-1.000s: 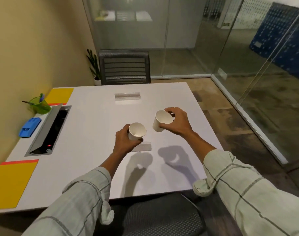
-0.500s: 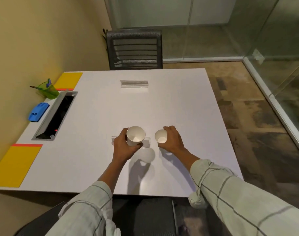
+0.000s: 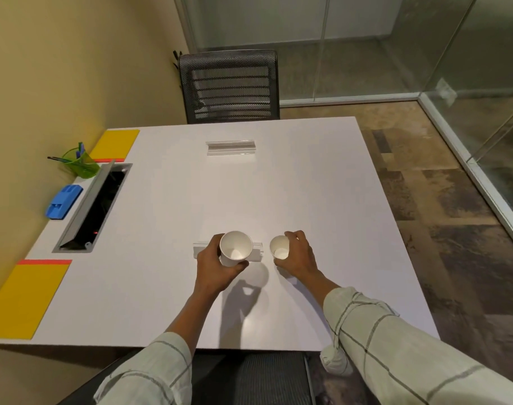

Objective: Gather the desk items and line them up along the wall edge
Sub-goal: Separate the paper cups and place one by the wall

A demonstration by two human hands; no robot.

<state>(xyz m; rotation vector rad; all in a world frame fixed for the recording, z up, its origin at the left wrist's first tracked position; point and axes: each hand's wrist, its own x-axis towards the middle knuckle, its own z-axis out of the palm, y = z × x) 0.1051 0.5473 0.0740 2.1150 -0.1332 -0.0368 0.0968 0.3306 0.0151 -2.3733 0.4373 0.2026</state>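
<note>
My left hand is wrapped around a white paper cup, held a little above the white desk. My right hand grips a second white paper cup, which is low, at or just above the desk top. A clear name-card holder lies behind the cups, partly hidden by my left hand. Another clear holder lies near the far edge. Along the yellow wall sit a green pen cup, a blue stapler-like item and two yellow pads.
An open cable tray with a raised grey lid is set into the desk near the wall. A black mesh chair stands at the far side, another chair seat below me. Glass partitions close off the right side.
Both cups came down toward the desk; the right one dropped furthest and turned upright. My head tilted down, so the desk fills more of the view.
</note>
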